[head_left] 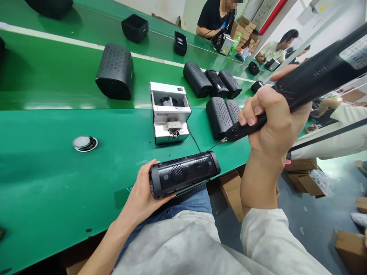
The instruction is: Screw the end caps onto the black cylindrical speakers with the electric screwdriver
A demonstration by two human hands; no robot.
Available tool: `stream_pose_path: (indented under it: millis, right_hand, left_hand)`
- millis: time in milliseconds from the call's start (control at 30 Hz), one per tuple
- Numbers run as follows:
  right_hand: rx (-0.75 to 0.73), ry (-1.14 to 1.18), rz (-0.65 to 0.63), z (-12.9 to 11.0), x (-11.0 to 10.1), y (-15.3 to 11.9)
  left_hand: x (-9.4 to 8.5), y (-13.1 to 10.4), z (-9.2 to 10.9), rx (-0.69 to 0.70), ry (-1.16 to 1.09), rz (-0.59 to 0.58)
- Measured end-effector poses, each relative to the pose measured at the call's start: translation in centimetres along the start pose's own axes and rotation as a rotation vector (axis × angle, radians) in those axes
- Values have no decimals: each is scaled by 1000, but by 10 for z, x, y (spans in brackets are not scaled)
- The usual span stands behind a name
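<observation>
One long black screwdriver (315, 72) sits tight in the right hand (281, 118). The left hand (145, 191) grips one black plastic speaker box (185, 172) at the shiny green table (43, 183)'s front edge. Green stretches wide leftward; beyond stand one silver machine (169, 114) and a bunch of five black cases (219, 116). Brown cardboard boxes (351, 246) sit on the grey floor (315, 217).

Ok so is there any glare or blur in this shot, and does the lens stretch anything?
Head view: pale glare streaks the glossy green work surface; same head view, the black speaker by the left hand looks fairly sharp; again head view, the power screwdriver looms large, probably lens stretch, its label too soft to read; also head view, pixel blocks partly hide a co-worker.
</observation>
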State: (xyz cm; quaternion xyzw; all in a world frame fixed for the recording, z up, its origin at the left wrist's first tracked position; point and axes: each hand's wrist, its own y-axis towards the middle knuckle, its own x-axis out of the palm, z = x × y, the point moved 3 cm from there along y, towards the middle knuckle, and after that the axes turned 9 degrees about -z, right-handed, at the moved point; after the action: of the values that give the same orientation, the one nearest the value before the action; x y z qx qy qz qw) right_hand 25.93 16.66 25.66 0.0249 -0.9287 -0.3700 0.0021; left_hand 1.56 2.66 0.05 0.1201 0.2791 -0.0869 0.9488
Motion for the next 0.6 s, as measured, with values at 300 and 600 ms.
stream_pose_path:
  millis: [300, 600]
  right_hand:
    - [-12, 119, -22, -4, 12, -2]
    - [29, 139, -70, 2, 20, -7]
  left_hand:
    - [-1, 0, -1, 5, -1, -7]
    - [-2, -1, 3, -14, -7, -25]
